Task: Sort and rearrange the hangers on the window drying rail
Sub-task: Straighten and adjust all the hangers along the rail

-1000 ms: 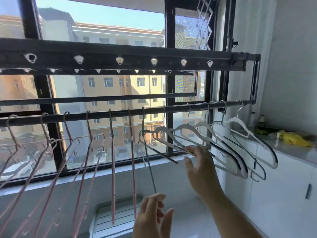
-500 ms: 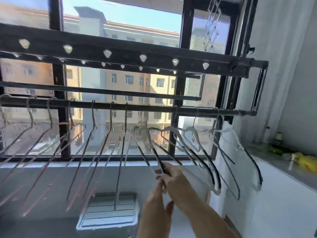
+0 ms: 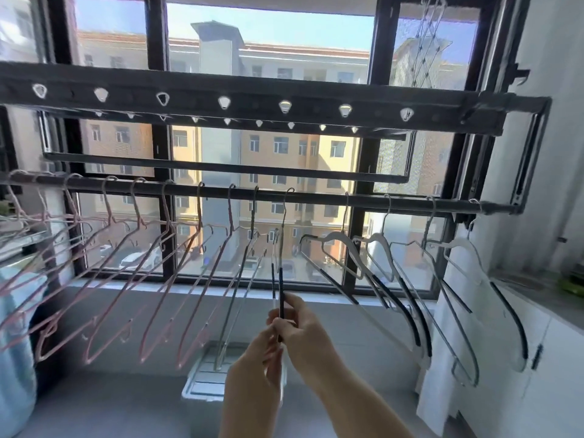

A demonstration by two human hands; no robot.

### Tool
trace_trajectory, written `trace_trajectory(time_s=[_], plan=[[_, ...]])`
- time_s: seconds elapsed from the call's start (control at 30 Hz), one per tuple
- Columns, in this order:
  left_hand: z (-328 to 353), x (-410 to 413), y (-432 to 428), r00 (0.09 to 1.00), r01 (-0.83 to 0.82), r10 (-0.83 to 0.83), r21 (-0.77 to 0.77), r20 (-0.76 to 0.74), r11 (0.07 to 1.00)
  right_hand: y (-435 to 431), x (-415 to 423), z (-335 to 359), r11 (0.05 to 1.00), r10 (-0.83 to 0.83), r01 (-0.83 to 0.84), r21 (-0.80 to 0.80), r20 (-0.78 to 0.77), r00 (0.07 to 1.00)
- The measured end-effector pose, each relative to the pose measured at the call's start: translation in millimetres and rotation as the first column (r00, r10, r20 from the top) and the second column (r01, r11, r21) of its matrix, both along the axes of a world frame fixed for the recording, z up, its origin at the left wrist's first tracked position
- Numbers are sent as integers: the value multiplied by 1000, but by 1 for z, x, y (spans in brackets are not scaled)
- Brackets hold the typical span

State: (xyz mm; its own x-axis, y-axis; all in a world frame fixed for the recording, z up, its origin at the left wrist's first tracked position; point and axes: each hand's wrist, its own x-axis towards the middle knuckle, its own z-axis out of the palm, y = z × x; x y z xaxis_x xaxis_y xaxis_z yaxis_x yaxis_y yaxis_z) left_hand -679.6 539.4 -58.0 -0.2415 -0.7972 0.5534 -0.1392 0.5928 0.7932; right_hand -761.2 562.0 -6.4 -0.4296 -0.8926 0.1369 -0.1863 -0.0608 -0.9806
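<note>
A dark drying rail (image 3: 316, 197) runs across the window. Several pink hangers (image 3: 126, 279) hang along its left half, and several white hangers with black grips (image 3: 395, 279) hang on its right half. Between them one white hanger with black grips (image 3: 280, 248) hangs edge-on from the rail. My right hand (image 3: 303, 330) pinches its lower arm from the right. My left hand (image 3: 262, 358) pinches the same arm just below, from the left. Both hands are below the rail's middle.
A thicker bar with white clips (image 3: 252, 102) spans the window above the rail. A white counter and cabinet (image 3: 537, 327) stand at the right, close to the rightmost hangers. A white tray-like box (image 3: 202, 380) lies on the floor below. Light blue fabric (image 3: 12, 358) hangs at left.
My right hand left the white hangers at the right and took hold of the middle hanger. My left hand rose to join it. The view swung left, showing more pink hangers.
</note>
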Motion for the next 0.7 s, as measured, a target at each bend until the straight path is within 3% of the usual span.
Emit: trace_trajectory(time_s=[0.07,0.13,0.2,0.27,0.33,0.4,0.5,0.7], plan=[[2,3,3,999,13,-13,-5,33,1000,5,0,5,1000,5,-4,25,-61,998],[5,7,7,997,3,0,-43,73,999,15,-12,11,998,-54,59,12,-270,961],[11,9,12,997,-32,41,-139,62,990,30,-36,21,969,-248,215,-125,-525,814],[19,5,19,999,-28,32,-242,12,970,46,-65,33,889,-456,352,-294,-643,615],[23,-6,28,998,48,-56,-270,-22,962,56,-93,40,846,-508,437,-306,-712,485],[25,-23,38,977,205,-211,-176,-15,963,57,-110,39,866,-416,476,-154,-750,515],[21,-52,49,921,383,-382,-2,78,924,51,-116,28,902,-257,426,73,-703,663],[8,-87,53,858,373,-406,161,315,914,36,-109,20,928,-218,325,182,-442,870]])
